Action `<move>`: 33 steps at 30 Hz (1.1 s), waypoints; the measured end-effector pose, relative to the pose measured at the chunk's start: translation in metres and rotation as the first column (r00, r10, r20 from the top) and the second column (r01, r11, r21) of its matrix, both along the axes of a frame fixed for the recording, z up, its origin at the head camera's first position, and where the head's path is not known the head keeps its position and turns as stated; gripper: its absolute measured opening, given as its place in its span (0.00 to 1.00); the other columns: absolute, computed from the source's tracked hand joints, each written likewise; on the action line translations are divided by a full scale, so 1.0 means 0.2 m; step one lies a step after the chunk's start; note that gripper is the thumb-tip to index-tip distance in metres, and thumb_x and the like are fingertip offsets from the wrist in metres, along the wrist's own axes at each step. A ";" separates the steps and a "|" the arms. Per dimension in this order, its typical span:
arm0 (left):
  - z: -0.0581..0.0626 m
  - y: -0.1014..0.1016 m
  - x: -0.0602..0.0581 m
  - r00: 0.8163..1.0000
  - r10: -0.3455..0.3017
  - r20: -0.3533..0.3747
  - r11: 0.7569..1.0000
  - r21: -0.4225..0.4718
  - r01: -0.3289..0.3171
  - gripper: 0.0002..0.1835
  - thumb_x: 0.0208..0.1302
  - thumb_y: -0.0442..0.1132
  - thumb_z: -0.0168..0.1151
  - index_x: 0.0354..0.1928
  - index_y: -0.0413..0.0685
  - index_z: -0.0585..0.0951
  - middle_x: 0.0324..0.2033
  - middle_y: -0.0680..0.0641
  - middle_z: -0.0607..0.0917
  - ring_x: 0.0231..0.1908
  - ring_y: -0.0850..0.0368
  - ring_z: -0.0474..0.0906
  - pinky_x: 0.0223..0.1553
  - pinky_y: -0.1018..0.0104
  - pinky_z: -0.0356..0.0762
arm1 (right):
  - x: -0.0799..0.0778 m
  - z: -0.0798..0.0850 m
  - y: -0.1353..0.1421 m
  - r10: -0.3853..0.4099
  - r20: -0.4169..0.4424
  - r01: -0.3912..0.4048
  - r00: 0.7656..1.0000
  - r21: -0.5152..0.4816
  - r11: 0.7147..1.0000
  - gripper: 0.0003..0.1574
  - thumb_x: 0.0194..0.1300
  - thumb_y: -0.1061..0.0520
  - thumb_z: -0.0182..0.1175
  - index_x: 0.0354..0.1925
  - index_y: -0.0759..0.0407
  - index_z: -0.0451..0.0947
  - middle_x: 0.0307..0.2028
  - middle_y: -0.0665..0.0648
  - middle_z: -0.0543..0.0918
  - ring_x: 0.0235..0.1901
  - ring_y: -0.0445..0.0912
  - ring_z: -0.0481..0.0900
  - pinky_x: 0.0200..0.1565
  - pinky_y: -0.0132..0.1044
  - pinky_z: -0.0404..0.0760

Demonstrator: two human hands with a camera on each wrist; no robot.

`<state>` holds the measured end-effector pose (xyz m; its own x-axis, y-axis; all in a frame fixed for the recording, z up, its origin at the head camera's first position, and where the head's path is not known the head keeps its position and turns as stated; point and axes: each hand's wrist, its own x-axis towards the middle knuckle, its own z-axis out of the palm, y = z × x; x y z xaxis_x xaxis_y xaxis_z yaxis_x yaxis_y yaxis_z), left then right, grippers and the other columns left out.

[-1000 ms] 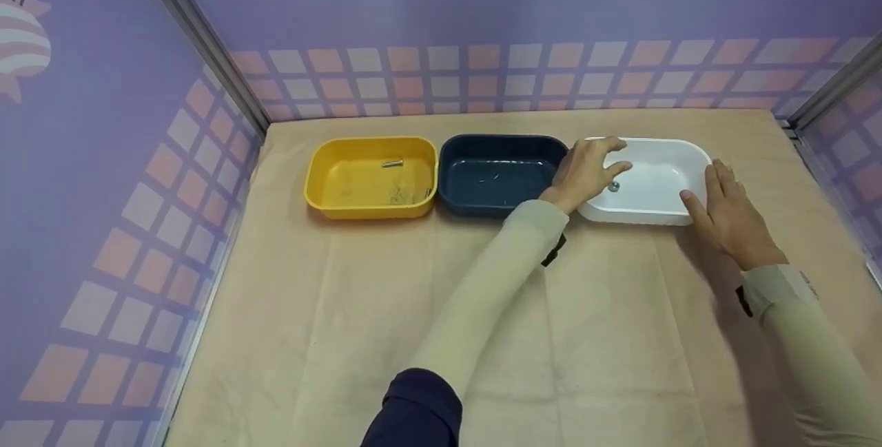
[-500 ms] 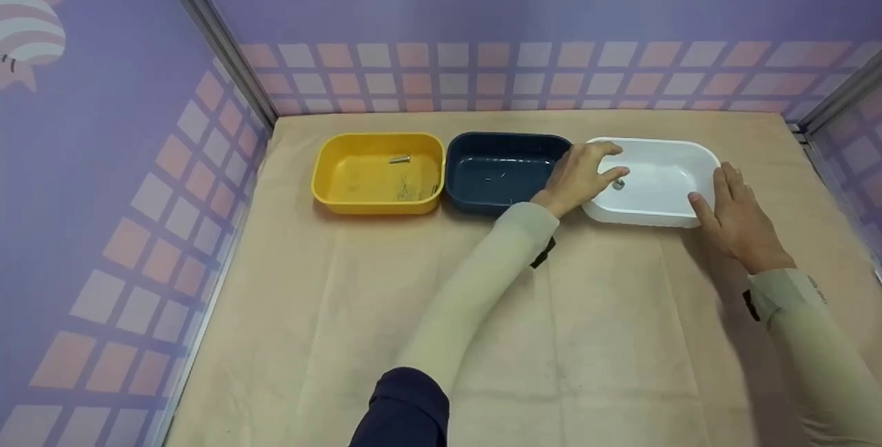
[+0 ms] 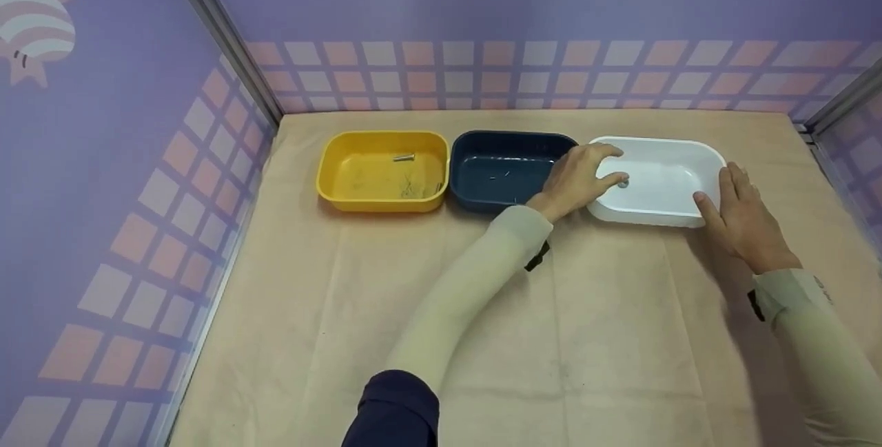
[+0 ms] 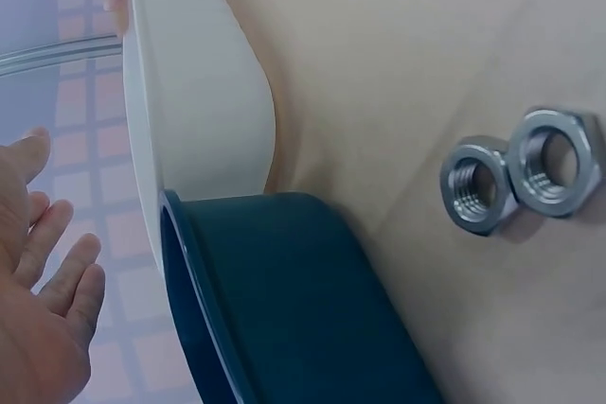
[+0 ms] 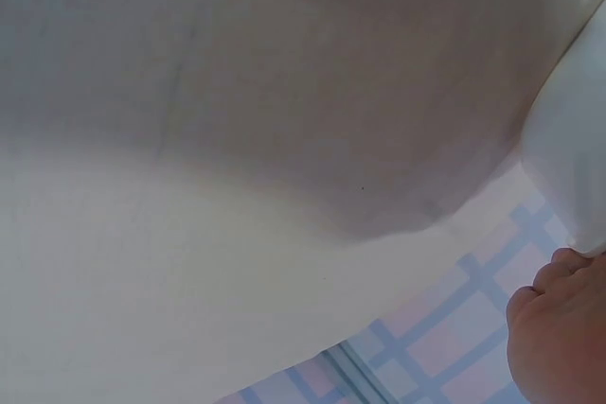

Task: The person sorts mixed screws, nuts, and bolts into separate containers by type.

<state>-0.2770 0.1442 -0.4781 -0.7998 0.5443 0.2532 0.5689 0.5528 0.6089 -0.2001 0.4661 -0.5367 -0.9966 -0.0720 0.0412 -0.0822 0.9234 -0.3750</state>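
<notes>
My left hand [image 3: 575,177] is held over the neighbouring ends of a navy tray [image 3: 482,202] and a white tray [image 3: 648,216], thumb and fingers spread and nothing between them. In the white tray, close to the thumb, lies a small shiny metal piece [image 3: 623,183]. My right hand [image 3: 744,220] rests its straight fingers against the right end of the white tray. Two hex nuts [image 4: 473,186] lie on the tabletop beside the trays in the left wrist view; the head view does not show them, and my left arm may cover them.
On the left stands a yellow tray [image 3: 382,206] containing a bolt [image 3: 404,157] and some thin wire-like pieces [image 3: 413,189]. Tiny pins [image 3: 508,173] lie in the navy tray. A beige cloth [image 3: 503,337] covers the table, and patterned walls [image 3: 441,6] stand around it.
The head view has shifted slightly, so the trays appear further right. My left hand has drawn back a little to the left relative to the white tray; my right hand stays against its end.
</notes>
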 end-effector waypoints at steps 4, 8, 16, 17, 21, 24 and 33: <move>0.00 -0.02 0.02 1.000 -0.020 -0.010 1.000 0.011 0.020 0.26 0.72 0.52 0.71 0.67 0.48 0.84 0.67 0.52 0.85 0.68 0.61 0.80 0.67 0.77 0.75 | 0.00 0.00 0.00 0.003 -0.011 -0.003 1.000 -0.001 1.000 0.56 0.86 0.33 0.34 0.83 0.76 0.32 0.82 0.80 0.36 0.82 0.76 0.33 0.81 0.70 0.38; -0.01 -0.05 0.04 0.999 -0.048 -0.019 0.999 0.015 0.048 0.27 0.74 0.54 0.69 0.67 0.47 0.84 0.66 0.51 0.85 0.67 0.60 0.81 0.66 0.75 0.76 | 0.01 0.00 0.00 0.003 -0.018 -0.003 1.000 -0.002 1.000 0.56 0.86 0.33 0.34 0.83 0.76 0.33 0.82 0.80 0.36 0.82 0.76 0.34 0.81 0.70 0.38; -0.01 -0.12 0.07 0.989 -0.104 -0.105 0.994 0.011 0.106 0.27 0.74 0.54 0.69 0.66 0.45 0.84 0.62 0.49 0.88 0.64 0.57 0.82 0.66 0.73 0.76 | 0.00 0.00 0.00 0.017 -0.033 -0.017 0.999 -0.007 1.000 0.55 0.86 0.34 0.34 0.82 0.77 0.34 0.82 0.81 0.38 0.82 0.77 0.36 0.82 0.68 0.37; -0.01 -0.13 0.07 0.987 -0.113 -0.115 0.993 0.013 0.115 0.27 0.74 0.54 0.69 0.65 0.44 0.84 0.62 0.48 0.88 0.64 0.57 0.83 0.66 0.73 0.76 | 0.00 0.00 0.00 0.016 -0.033 -0.016 0.999 -0.007 1.000 0.56 0.86 0.34 0.34 0.82 0.77 0.33 0.82 0.81 0.38 0.82 0.77 0.36 0.82 0.68 0.36; -0.03 -0.17 0.08 0.983 -0.130 -0.128 0.991 0.004 0.132 0.27 0.74 0.53 0.70 0.65 0.43 0.84 0.61 0.47 0.88 0.64 0.57 0.83 0.67 0.74 0.75 | 0.00 -0.01 0.00 0.014 -0.037 -0.014 0.999 -0.001 1.000 0.56 0.86 0.34 0.34 0.82 0.77 0.34 0.82 0.81 0.38 0.82 0.77 0.37 0.82 0.67 0.37; -0.04 -0.20 0.09 0.984 -0.134 -0.116 0.991 0.004 0.135 0.27 0.74 0.52 0.70 0.65 0.43 0.84 0.61 0.47 0.88 0.63 0.56 0.83 0.67 0.73 0.75 | 0.00 -0.01 0.00 0.014 -0.041 -0.014 0.999 0.001 1.000 0.56 0.86 0.34 0.35 0.82 0.77 0.34 0.82 0.81 0.39 0.82 0.77 0.37 0.82 0.68 0.37; -0.08 -0.27 0.16 0.983 -0.172 -0.068 0.984 0.027 0.175 0.27 0.74 0.50 0.70 0.66 0.41 0.82 0.61 0.46 0.87 0.63 0.52 0.83 0.67 0.73 0.75 | 0.01 -0.02 0.00 0.011 -0.032 -0.011 0.999 -0.001 1.000 0.56 0.86 0.33 0.34 0.83 0.77 0.33 0.82 0.80 0.37 0.82 0.76 0.36 0.81 0.69 0.38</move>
